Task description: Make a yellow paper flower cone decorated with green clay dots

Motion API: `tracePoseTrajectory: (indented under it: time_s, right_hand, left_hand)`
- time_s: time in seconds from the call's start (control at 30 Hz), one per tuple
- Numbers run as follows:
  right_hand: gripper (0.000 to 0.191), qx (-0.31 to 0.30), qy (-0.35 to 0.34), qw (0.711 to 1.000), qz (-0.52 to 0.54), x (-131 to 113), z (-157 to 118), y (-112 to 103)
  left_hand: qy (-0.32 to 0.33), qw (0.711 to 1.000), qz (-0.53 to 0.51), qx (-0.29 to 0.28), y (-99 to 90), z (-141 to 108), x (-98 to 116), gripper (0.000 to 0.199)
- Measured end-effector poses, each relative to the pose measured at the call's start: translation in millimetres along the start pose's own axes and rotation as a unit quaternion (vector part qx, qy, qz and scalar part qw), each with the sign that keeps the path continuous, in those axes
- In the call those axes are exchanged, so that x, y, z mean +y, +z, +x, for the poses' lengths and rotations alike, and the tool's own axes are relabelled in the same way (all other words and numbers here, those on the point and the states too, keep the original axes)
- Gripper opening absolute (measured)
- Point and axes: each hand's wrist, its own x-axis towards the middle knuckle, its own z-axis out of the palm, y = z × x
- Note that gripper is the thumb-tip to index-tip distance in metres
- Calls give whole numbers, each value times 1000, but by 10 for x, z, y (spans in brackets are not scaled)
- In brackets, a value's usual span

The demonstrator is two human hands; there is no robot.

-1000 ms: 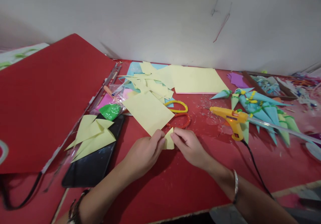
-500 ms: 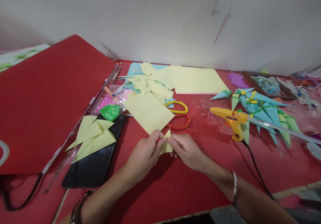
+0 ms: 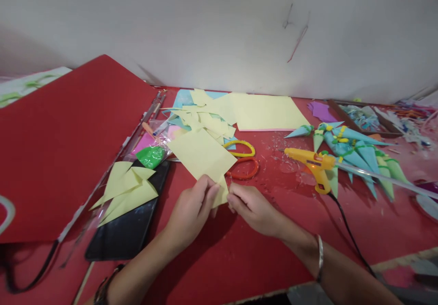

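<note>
Lower centre: small yellow paper piece (image 3: 221,194), pinched by left hand (image 3: 193,211); right hand (image 3: 255,208), fingers curled, at its right edge, grip unclear. Just above: yellow sheet (image 3: 202,153), overlapping scissors (image 3: 242,168). Right: glue gun (image 3: 313,161), well apart. Bottom centre: bare red tabletop (image 3: 236,264), open to its front edge.

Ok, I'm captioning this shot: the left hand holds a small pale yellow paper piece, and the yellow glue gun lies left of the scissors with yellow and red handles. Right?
One slip: the head view shows the glue gun lying right of the scissors. The left hand does hold the paper piece.
</note>
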Motion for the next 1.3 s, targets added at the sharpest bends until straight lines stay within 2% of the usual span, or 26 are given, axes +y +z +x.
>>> tracePoseTrajectory:
  time_s: [0.1,0.2,0.27,0.43,0.57,0.67,0.73,0.9,1.03,1.3]
  right_hand:
    - [26,6,5,1000,9,-9,2,-6]
    - [26,50,10,998,38,-14,4,-12]
    - [26,56,4,998,34,-11,3,-9]
    - [28,23,-16,999,-27,18,0,6]
    - [29,-6,-29,999,-33,20,6,-15]
    - [29,-38,-47,998,-28,4,6,-24]
    - [29,-38,-44,998,-14,-8,0,-14]
    - [29,4,-18,1000,-4,-24,-12,31]
    - [31,69,3,998,-7,-24,-5,36]
    - [32,108,19,994,23,-44,1,57]
  left_hand:
    - [-2,999,-6,45,-48,16,-19,25]
    - [5,999,3,37,-51,18,-33,24]
    - [20,999,15,26,-28,13,-36,23]
    - [38,999,20,-10,14,12,-31,20]
    - [36,998,-4,-42,-1,18,-24,20]
    - [31,999,9,-42,7,17,-26,23]
    - [27,999,22,-33,22,16,-32,25]
    - [16,998,50,-16,45,7,-42,25]
    - [0,997,47,-54,56,-2,-37,24]
    - [-64,990,-114,-54,74,3,4,34]
